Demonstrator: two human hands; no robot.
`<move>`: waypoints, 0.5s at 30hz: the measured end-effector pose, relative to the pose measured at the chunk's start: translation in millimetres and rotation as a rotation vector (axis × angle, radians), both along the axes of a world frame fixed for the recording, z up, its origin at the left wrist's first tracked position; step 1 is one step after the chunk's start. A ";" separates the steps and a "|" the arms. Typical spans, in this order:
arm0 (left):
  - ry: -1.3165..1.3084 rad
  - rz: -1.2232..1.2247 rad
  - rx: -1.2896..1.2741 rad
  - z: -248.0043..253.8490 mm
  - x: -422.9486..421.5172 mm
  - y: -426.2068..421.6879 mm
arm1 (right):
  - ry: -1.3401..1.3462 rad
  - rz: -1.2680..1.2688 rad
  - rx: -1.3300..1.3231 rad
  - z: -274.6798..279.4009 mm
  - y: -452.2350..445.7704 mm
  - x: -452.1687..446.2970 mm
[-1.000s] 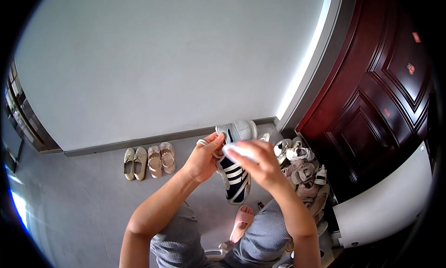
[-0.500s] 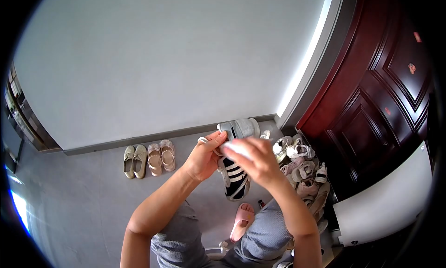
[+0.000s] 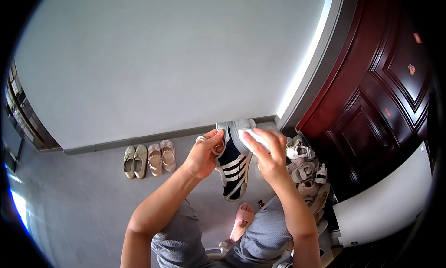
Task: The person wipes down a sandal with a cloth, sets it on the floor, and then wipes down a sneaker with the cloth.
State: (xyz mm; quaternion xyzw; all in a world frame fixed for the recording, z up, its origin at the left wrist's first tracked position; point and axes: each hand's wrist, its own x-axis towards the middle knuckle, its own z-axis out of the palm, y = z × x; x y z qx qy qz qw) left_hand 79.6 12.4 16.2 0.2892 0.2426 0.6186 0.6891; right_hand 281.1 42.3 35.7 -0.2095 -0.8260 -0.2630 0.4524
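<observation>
My left hand grips a dark navy sneaker by its upper side near the opening, thumb on top. The sneaker has white stripes, a grey heel part and pale laces; its toe points down toward me. Pressed between the fingers of my right hand is a small white pad; I cannot tell whether it is a sponge or a folded wipe. It lies against the sneaker's grey heel part, on the right side. My right fingers partly cover it.
Two pairs of light shoes, loafers and strapped shoes, stand by the wall at left. Several shoes are heaped at right beside a small white bottle. A pink slipper is on my foot. A dark red door stands at right.
My right hand has moved right and slightly down with the white pad, from in front of the sneaker's opening onto its grey part. More of the sneaker shows; my left hand keeps its hold.
</observation>
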 end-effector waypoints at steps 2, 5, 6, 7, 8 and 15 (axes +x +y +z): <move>-0.009 0.002 0.003 3.2 -1.1 -0.7 | 0.033 0.106 0.045 -1.0 -0.5 -2.9; -0.052 -0.013 0.029 -3.2 -6.7 4.0 | -0.109 0.355 0.100 -14.7 -2.8 -12.8; -0.047 -0.012 0.018 0.9 -7.3 1.8 | -0.201 0.312 0.112 -14.5 -9.3 -15.5; -0.041 -0.012 0.007 3.8 -7.2 0.5 | -0.291 0.267 0.122 -12.9 -14.2 -16.2; -0.046 -0.009 0.016 4.5 -6.5 0.1 | -0.254 0.268 0.139 -16.7 -9.0 -16.8; -0.097 -0.148 0.133 -5.9 -18.7 5.5 | -0.098 0.212 0.161 -8.1 14.1 -2.6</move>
